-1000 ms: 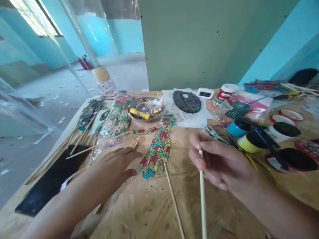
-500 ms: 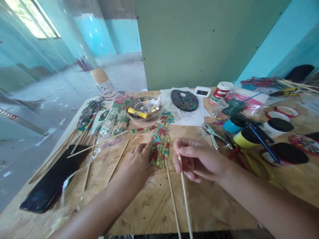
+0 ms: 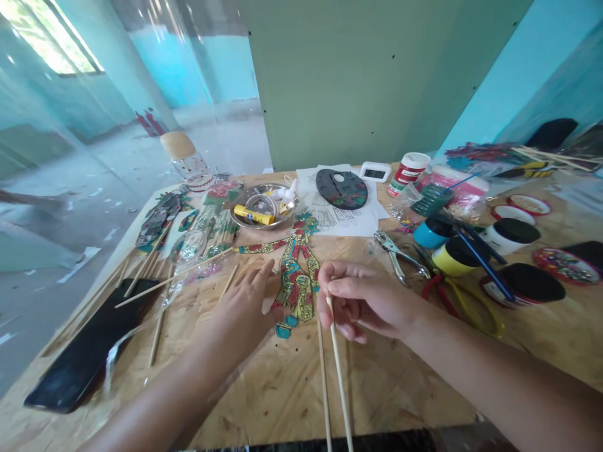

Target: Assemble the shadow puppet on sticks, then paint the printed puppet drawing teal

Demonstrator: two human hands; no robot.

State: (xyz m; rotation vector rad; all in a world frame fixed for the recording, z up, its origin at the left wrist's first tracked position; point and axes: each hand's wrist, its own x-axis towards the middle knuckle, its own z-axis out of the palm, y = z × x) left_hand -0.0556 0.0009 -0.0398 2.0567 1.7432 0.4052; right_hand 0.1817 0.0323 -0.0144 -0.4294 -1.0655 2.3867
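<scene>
A flat painted puppet figure [image 3: 296,270] in red, yellow and teal lies on the wooden table, with one jointed arm stretched out to the left. Wooden sticks run from its arms; one [image 3: 323,383] reaches down toward the table's front edge. My right hand [image 3: 353,298] pinches the upper end of another thin wooden stick [image 3: 340,376] between thumb and fingers, just right of the figure. Over the figure's left side my left hand [image 3: 252,301] hovers or rests, fingers spread, holding nothing I can see. The figure's teal feet [image 3: 285,327] show beside the left thumb.
At left lie a black phone-like slab [image 3: 78,351] and loose sticks. Behind stand a metal bowl [image 3: 235,220] with a yellow glue tube and a dark paint palette [image 3: 342,188] on paper. A hole punch [image 3: 391,251], pliers [image 3: 475,301] and paint jars [image 3: 461,256] fill the right.
My left hand has lifted and shifted left off the figure, its fingers spreading and uncovering the teal feet. My right hand still pinches the stick. The view has turned slightly.
</scene>
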